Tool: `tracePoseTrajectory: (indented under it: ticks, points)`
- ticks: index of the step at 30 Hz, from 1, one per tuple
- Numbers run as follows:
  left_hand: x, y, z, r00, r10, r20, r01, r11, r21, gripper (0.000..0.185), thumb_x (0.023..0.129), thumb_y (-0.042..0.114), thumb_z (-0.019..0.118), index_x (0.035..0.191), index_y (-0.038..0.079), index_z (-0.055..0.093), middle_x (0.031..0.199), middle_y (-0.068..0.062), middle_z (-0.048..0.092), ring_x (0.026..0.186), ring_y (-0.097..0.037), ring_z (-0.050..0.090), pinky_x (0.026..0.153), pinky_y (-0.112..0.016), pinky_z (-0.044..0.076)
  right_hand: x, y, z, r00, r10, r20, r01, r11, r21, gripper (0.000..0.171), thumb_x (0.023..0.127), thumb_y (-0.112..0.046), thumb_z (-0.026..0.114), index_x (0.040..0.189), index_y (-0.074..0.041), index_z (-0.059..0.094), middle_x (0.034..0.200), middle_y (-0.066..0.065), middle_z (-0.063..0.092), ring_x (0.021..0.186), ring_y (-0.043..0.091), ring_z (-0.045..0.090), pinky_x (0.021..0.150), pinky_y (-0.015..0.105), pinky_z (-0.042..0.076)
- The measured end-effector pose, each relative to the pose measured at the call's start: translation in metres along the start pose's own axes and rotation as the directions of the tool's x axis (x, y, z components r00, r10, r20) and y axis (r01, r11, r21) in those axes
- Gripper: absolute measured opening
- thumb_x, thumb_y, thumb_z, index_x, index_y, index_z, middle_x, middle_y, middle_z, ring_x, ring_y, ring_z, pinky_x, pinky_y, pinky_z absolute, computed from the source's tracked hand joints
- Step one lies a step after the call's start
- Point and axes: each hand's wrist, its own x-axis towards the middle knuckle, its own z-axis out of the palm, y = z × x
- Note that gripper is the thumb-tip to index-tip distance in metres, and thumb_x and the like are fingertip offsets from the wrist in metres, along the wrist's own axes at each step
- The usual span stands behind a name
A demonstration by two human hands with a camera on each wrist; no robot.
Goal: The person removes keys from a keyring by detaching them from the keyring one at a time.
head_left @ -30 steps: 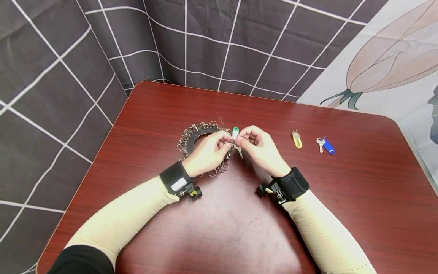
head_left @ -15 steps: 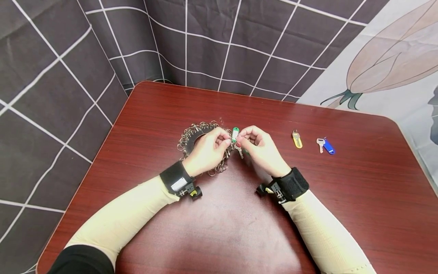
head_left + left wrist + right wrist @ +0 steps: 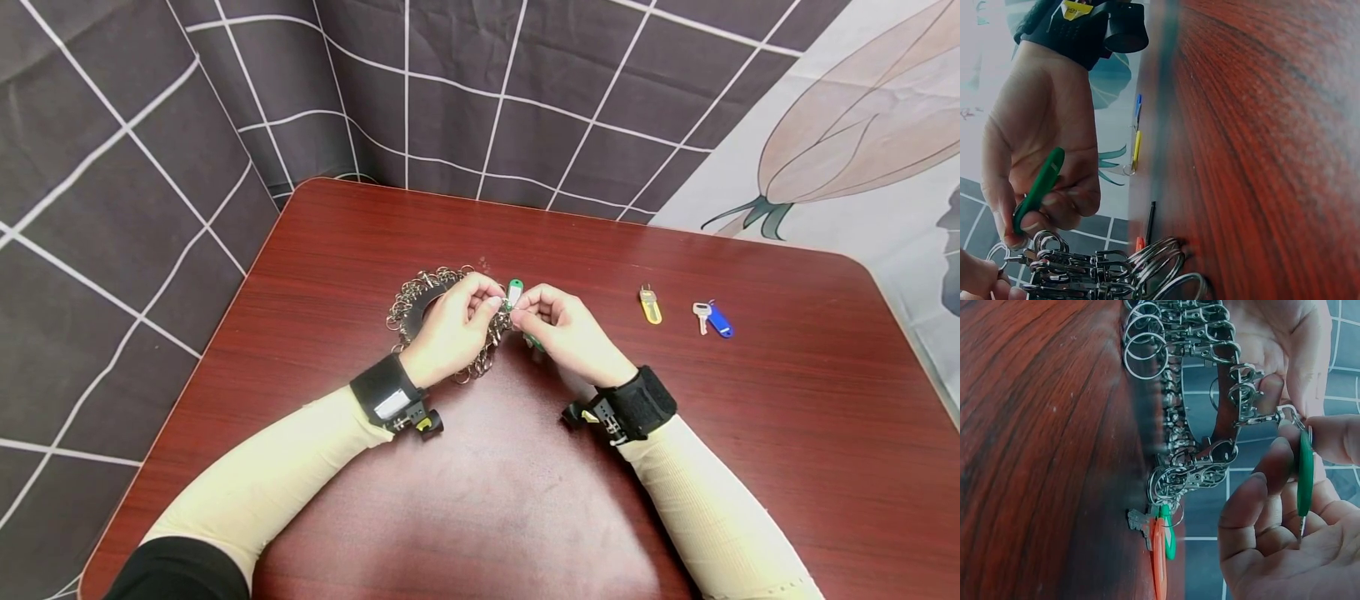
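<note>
A dark leather ring (image 3: 417,302) hung with several metal clips and split rings lies on the red-brown table (image 3: 525,483). My left hand (image 3: 495,305) rests over its right side and pinches one clip's small ring (image 3: 997,253). My right hand (image 3: 517,315) meets it fingertip to fingertip and pinches a green key tag (image 3: 513,292), which stands tilted between both hands. In the right wrist view the green tag (image 3: 1304,475) sits in my curled right fingers, its top at the clip (image 3: 1266,415) that my left fingers hold.
A key with a yellow tag (image 3: 650,306) and a key with a blue tag (image 3: 716,319) lie to the right. An orange tag and another green tag (image 3: 1160,550) with a key hang on the ring's far side. A checked curtain hangs behind the table.
Both hands have shifted slightly left, closer over the ring. The green tag now leans nearer the clip. The small key seen dangling under the right hand is hidden.
</note>
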Motion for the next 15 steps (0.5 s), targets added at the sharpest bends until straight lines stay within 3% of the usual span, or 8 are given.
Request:
tracePoseTrajectory:
  ticks: [7, 15]
  points:
    - [0.0007, 0.0008, 0.0004, 1.0, -0.014, 0.027, 0.014, 1.0, 0.01, 0.007, 0.097, 0.01, 0.056, 0.104, 0.011, 0.057, 0.089, -0.001, 0.057, 0.081, -0.012, 0.056, 0.071, -0.028, 0.048, -0.0001, 0.0006, -0.001, 0.999, -0.024, -0.035, 0.025, 0.999, 0.027, 0.01, 0.094, -0.011, 0.061, 0.1, -0.004, 0.058, 0.081, 0.028, 0.054, 0.056, 0.039, 0.05, 0.046, 0.041, 0.046]
    - [0.0011, 0.0013, 0.0003, 0.995, -0.018, 0.1, 0.014, 0.999, 0.043, 0.01, 0.097, 0.012, 0.057, 0.107, 0.009, 0.06, 0.088, 0.0, 0.061, 0.077, -0.011, 0.057, 0.07, -0.027, 0.048, 0.0019, 0.0, -0.0014, 0.991, -0.083, -0.109, 0.086, 0.996, 0.026, 0.01, 0.093, -0.007, 0.061, 0.101, 0.0, 0.06, 0.087, 0.01, 0.063, 0.071, 0.029, 0.057, 0.057, 0.025, 0.045]
